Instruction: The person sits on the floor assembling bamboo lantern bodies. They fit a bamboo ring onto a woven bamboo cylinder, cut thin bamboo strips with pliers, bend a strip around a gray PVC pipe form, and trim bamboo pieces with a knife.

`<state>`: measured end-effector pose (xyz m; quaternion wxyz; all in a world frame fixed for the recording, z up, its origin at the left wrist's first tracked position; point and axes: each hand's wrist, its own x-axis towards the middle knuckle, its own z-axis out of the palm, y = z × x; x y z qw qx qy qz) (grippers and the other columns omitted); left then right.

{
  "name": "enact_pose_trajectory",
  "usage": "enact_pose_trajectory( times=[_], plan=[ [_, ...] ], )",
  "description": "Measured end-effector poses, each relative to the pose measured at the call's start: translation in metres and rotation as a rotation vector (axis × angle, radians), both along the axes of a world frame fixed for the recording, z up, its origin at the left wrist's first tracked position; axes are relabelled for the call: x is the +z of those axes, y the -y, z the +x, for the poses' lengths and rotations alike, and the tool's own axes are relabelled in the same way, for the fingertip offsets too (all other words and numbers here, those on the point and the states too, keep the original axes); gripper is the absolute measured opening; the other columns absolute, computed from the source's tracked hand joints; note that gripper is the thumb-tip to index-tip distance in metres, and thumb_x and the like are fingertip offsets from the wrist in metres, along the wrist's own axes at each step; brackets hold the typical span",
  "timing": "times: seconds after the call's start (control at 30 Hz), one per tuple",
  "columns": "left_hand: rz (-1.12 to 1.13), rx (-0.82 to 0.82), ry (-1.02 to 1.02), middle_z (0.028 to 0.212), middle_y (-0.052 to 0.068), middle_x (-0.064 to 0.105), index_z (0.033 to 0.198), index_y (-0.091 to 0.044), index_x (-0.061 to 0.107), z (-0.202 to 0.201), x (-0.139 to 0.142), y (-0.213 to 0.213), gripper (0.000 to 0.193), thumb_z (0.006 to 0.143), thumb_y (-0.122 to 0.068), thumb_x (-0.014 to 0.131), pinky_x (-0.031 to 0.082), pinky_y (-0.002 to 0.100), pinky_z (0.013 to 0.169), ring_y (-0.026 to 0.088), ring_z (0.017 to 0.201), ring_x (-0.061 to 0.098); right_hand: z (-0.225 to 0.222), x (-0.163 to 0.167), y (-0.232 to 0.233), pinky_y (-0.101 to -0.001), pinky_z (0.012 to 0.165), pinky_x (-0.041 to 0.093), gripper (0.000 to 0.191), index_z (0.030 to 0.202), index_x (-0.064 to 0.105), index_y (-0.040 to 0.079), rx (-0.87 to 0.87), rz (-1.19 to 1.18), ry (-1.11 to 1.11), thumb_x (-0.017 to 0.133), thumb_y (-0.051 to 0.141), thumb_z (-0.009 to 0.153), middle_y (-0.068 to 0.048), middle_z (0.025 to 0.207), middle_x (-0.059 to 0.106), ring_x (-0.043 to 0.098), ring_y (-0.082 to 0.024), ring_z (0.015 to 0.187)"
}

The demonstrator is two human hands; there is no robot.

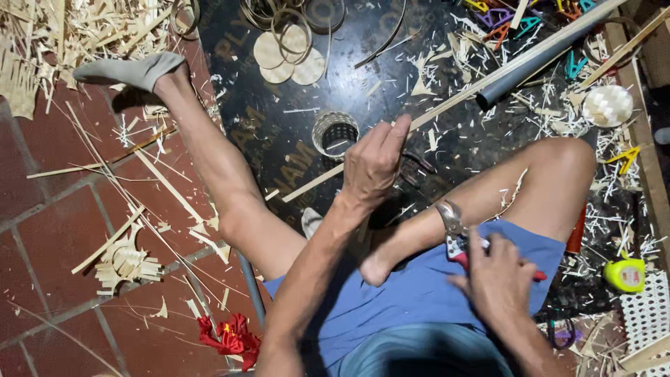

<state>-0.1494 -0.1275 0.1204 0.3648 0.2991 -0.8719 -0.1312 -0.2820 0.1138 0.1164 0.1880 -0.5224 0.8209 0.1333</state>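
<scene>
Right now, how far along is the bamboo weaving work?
Done: woven discs and a small woven cylinder lie on the black board, with shavings all around. In hand: the left hand pinches a long bamboo strip; the right hand holds red-handled shears. Left: loose strips and hoops lie unwoven.

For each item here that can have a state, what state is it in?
Left hand: raised, pinching a long bamboo strip.
Right hand: gripping red-handled pruning shears; whether the blades are parted cannot be told.
Small woven basket: upright, empty.
Grey pipe: lying flat.
Yellow tape measure: retracted, on the floor.
</scene>
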Motion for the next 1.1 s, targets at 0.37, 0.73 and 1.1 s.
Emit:
enact_pose_trajectory(
  times=[0.37, 0.73, 1.1],
  plan=[
    [0.045, -0.001, 0.041, 0.088, 0.010, 0.057, 0.127, -0.006, 0.060, 0.041, 0.012, 0.001, 0.030, 0.098, -0.007, 0.063, 0.052, 0.041, 0.067, 0.027, 0.081, 0.065, -0.089, -0.038, 0.000, -0.0352, 0.097, 0.052, 0.074, 0.140, 0.060, 0.008, -0.219, -0.054, 0.805, 0.083, 0.020, 0.071, -0.012, 0.117, 0.072, 0.069, -0.021, 0.105],
    [0.094, -0.028, 0.161, 0.087, 0.011, 0.055, 0.130, -0.001, 0.059, 0.044, 0.004, -0.019, 0.036, 0.094, 0.002, 0.056, 0.052, 0.041, 0.064, 0.027, 0.078, 0.063, -0.074, -0.023, 0.059, -0.0321, 0.095, 0.049, 0.056, 0.141, 0.056, -0.003, -0.156, -0.443, 1.041, 0.062, -0.004, 0.085, -0.010, 0.114, 0.069, 0.063, -0.017, 0.105],
    [0.142, 0.050, 0.189, 0.088, 0.011, 0.057, 0.125, -0.002, 0.059, 0.049, 0.005, -0.020, 0.032, 0.093, -0.001, 0.058, 0.053, 0.043, 0.064, 0.030, 0.080, 0.065, -0.051, -0.024, 0.079, -0.0310, 0.097, 0.052, 0.050, 0.135, 0.058, -0.002, -0.265, -0.495, 1.251, 0.059, -0.001, 0.085, -0.006, 0.118, 0.070, 0.066, -0.016, 0.108]
  ],
)
